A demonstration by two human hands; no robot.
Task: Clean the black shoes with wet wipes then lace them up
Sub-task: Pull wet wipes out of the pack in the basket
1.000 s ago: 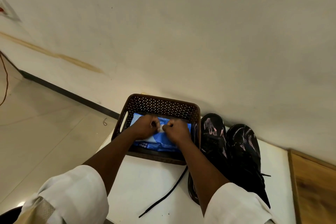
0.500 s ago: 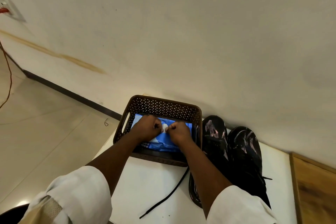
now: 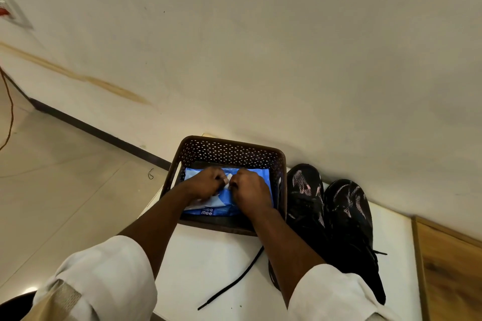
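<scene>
Black shoes (image 3: 328,219) lie lengthwise, toes apparently toward wall (image 3: 260,47)

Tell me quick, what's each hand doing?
Left hand: curled, pinching the white wipe at the pack.
Right hand: curled, pinching the same wipe.

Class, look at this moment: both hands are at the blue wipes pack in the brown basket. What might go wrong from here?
1. Both hands, left hand and right hand, pinch the wipe; it may tear or drag out extras.
2. The wipes pack could lift from the basket.
3. A forearm might snag the loose lace.
</scene>
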